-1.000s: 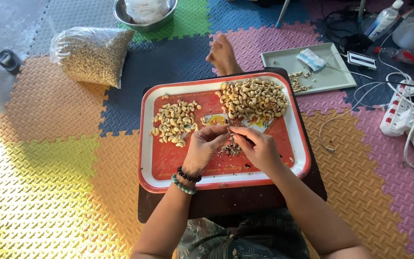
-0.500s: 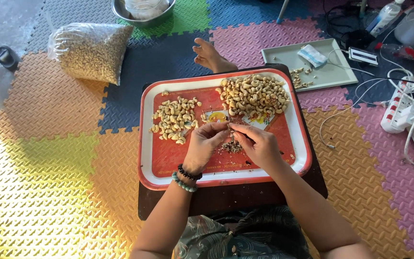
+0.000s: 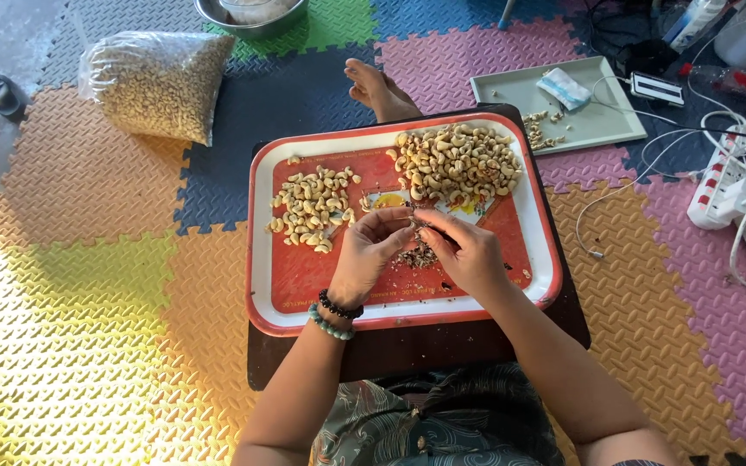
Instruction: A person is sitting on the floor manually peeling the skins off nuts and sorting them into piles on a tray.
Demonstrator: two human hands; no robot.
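My left hand [image 3: 369,255] and my right hand [image 3: 466,250] meet over the middle of a red tray [image 3: 269,298] with a white rim, fingertips pinched together on one small cashew nut [image 3: 414,226]. Below the fingers lies a little heap of brown skin scraps [image 3: 418,255]. A small pile of cashews [image 3: 312,207] sits on the tray's left. A bigger pile of cashews [image 3: 458,164] lies at the tray's far right. The tray rests on a dark board [image 3: 407,349] over my lap. Two bead bracelets ring my left wrist.
A clear bag of nuts [image 3: 155,85] lies far left on the foam mats, a metal bowl [image 3: 248,13] behind it. My foot [image 3: 379,89] shows beyond the tray. A grey tray [image 3: 580,112], white cables and a power strip [image 3: 720,185] sit to the right.
Both hands stay pinched on the nut, with the fingers working slightly. The foot beyond the tray shifted. The view drifted a little, so everything sits somewhat higher in frame.
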